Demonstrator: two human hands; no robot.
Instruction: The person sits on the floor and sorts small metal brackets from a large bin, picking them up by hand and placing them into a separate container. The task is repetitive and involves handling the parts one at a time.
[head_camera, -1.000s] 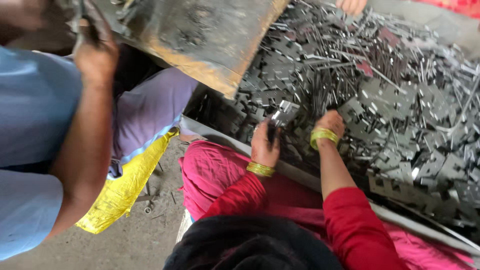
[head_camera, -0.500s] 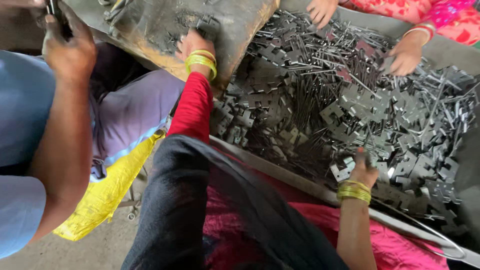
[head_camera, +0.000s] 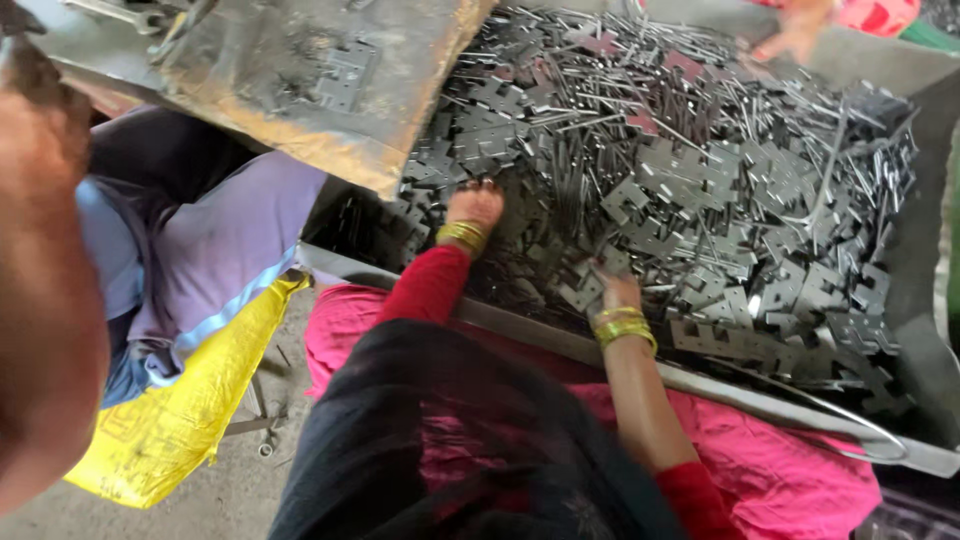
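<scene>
Both your hands are buried in the pile of flat metal plates (head_camera: 700, 200): left hand (head_camera: 475, 205) and right hand (head_camera: 618, 290) fingers down among them, grip hidden. Tray (head_camera: 700, 385) looks full, plenty left.

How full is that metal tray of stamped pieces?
Heaped full: the tray holds piled grey stamped pieces nearly edge to edge; both hands rest in them.

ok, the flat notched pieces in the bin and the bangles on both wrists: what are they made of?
Notched pieces: likely stamped sheet steel, bare dull grey, thin flat profiles with glinting edges. Left hand and right hand both rest in the pile. Bangles: yellow, glossy, gold-coloured metal by the shine; plated or solid can't be told. Bin rim: grey sheet metal.
</scene>
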